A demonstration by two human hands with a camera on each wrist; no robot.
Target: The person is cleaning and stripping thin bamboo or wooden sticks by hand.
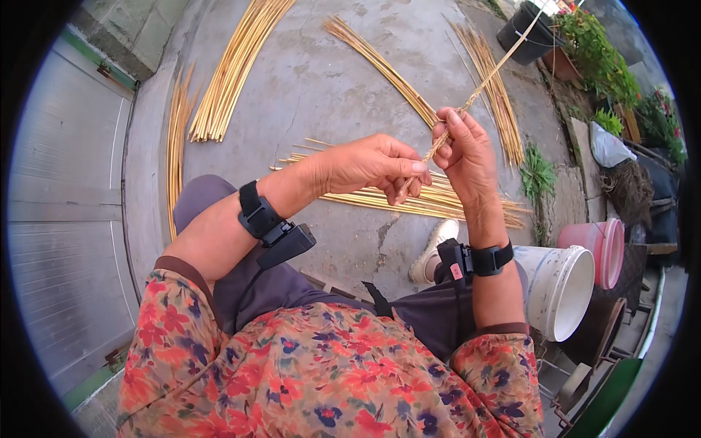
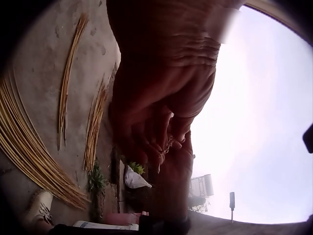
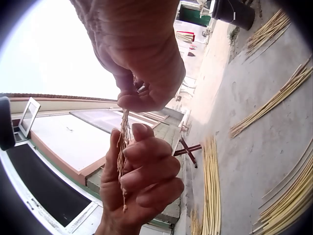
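Observation:
A thin twisted straw cord (image 1: 475, 95) runs from both hands up toward the top right of the head view. My left hand (image 1: 376, 166) pinches its lower end between thumb and fingers. Just above, my right hand (image 1: 469, 150) grips the cord, thumb over it and fingers curled. In the right wrist view, loose fibrous ends of the cord (image 3: 123, 152) hang down past the fingers of the left hand (image 3: 149, 169), below the right hand (image 3: 146, 73). The left wrist view shows the left hand (image 2: 161, 93) from close by, with only a scrap of cord between fingers.
Several bundles of straw stalks (image 1: 241, 69) lie on the concrete floor (image 1: 307, 80) ahead, one bundle (image 1: 365, 197) just beyond the knees. At the right stand a white bucket (image 1: 537, 281), a pink bucket (image 1: 584, 244) and potted plants (image 1: 599, 55). A grey door (image 1: 69, 212) is at the left.

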